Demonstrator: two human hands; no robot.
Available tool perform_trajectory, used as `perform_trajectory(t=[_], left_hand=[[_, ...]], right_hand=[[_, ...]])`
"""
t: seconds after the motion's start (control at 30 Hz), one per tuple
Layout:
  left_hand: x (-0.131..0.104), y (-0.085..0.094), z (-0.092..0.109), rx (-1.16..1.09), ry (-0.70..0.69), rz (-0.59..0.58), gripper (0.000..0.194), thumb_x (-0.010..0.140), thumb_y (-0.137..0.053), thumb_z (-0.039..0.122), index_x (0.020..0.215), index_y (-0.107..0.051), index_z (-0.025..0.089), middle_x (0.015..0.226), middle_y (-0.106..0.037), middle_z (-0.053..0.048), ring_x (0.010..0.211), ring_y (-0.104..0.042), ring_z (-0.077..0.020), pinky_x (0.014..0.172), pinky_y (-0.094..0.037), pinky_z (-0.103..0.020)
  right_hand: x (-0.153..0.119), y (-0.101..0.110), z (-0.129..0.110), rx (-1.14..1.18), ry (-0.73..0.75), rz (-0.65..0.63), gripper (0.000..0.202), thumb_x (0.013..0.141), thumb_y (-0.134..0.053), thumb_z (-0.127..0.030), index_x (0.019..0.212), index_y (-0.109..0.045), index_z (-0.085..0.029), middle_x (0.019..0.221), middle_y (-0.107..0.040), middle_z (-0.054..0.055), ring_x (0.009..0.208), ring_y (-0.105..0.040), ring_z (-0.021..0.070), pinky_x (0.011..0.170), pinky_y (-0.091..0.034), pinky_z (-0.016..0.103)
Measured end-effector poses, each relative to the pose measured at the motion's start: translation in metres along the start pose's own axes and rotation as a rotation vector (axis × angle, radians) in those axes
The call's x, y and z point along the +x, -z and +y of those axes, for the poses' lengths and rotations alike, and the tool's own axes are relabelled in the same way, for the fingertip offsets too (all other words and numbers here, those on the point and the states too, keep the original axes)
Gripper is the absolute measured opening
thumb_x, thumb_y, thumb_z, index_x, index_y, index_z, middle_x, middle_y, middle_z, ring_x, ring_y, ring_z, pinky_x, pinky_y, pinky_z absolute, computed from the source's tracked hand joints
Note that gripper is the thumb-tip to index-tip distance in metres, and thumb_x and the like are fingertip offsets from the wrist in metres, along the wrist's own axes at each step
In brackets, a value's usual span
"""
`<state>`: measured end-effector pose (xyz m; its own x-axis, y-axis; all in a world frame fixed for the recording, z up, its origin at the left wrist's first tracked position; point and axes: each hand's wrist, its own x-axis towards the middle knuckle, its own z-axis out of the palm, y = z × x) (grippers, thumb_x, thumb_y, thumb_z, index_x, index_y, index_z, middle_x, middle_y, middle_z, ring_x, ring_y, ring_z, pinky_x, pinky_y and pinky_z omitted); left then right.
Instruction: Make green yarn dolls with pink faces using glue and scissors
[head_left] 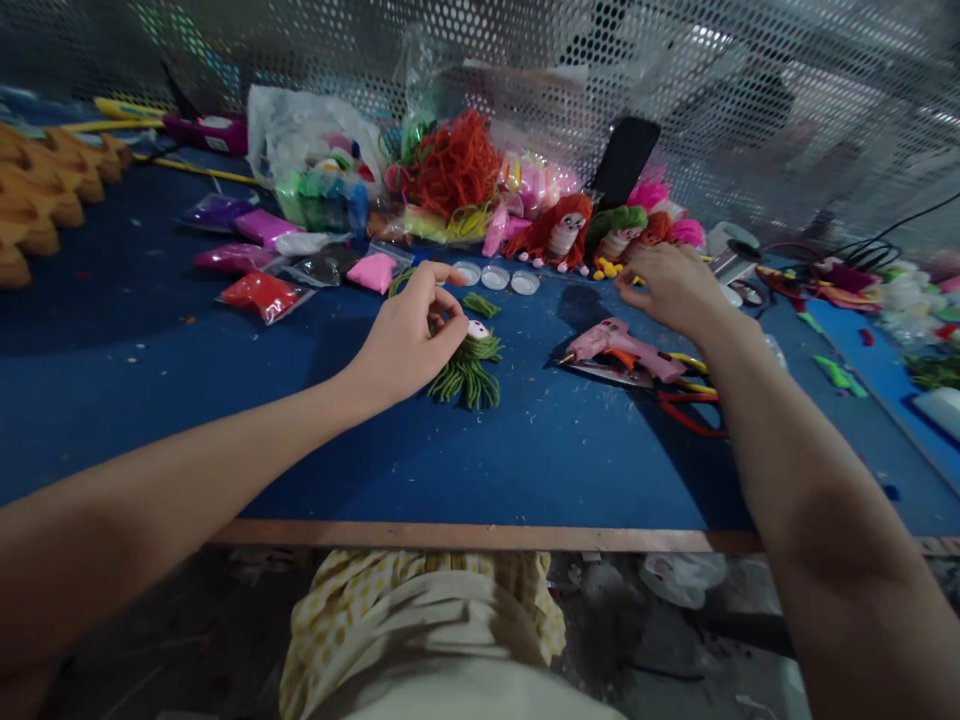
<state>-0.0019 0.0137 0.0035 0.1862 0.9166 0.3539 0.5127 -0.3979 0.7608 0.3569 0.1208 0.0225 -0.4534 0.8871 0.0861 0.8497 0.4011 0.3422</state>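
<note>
My left hand (417,335) is closed, thumb and fingers curled together at a small white doll head (477,329) with green yarn hair (466,378) spread below it on the blue table. What its fingertips grip is partly hidden. A short bundle of green yarn (481,304) lies just beyond. My right hand (670,288) reaches to the back right, beside small yellow balls (607,268) and the finished-looking yarn dolls (562,236); its fingers are bent down and whatever is at their tips cannot be made out. A pink glue gun (624,347) lies between the hands.
Red-handled scissors (691,412) lie under the right forearm. Three small clear discs (495,277) sit behind the doll head. Clay packets (265,295) are at left, orange yarn (459,165) and a black phone (628,160) at the back. Orange egg-tray-like foam (56,190) stands far left.
</note>
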Motion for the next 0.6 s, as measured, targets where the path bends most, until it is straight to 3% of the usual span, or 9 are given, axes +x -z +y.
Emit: perform_trajectory(t=[0.2,0.43,0.6], left_hand=[[0.000,0.001,0.001,0.003,-0.010,0.001,0.031,0.087,-0.059,0.016,0.118,-0.053,0.019,0.088,-0.069,0.001,0.067,-0.057,-0.0111,0.067,-0.049,-0.029],[0.000,0.000,0.001,0.012,-0.024,-0.006,0.031,0.087,-0.059,0.016,0.117,-0.053,0.020,0.087,-0.069,0.001,0.070,-0.060,-0.0123,0.068,-0.050,-0.029],[0.000,0.000,0.000,-0.005,-0.024,0.003,0.031,0.087,-0.059,0.016,0.117,-0.053,0.020,0.086,-0.069,0.001,0.069,-0.059,-0.0123,0.065,-0.048,-0.028]], right_hand=[[-0.007,0.000,0.003,0.083,0.123,-0.080,0.029,0.099,-0.052,-0.031,0.103,-0.079,-0.021,0.116,-0.080,0.009,0.113,-0.063,0.0287,0.097,-0.041,0.040],[-0.003,0.004,-0.009,0.044,0.144,-0.080,0.029,0.096,-0.053,-0.027,0.100,-0.079,-0.015,0.113,-0.078,0.019,0.116,-0.060,0.0341,0.095,-0.037,0.044],[-0.002,0.004,-0.008,0.035,0.083,-0.029,0.024,0.091,-0.056,-0.023,0.093,-0.077,-0.013,0.104,-0.077,0.022,0.107,-0.061,0.0333,0.089,-0.037,0.043]])
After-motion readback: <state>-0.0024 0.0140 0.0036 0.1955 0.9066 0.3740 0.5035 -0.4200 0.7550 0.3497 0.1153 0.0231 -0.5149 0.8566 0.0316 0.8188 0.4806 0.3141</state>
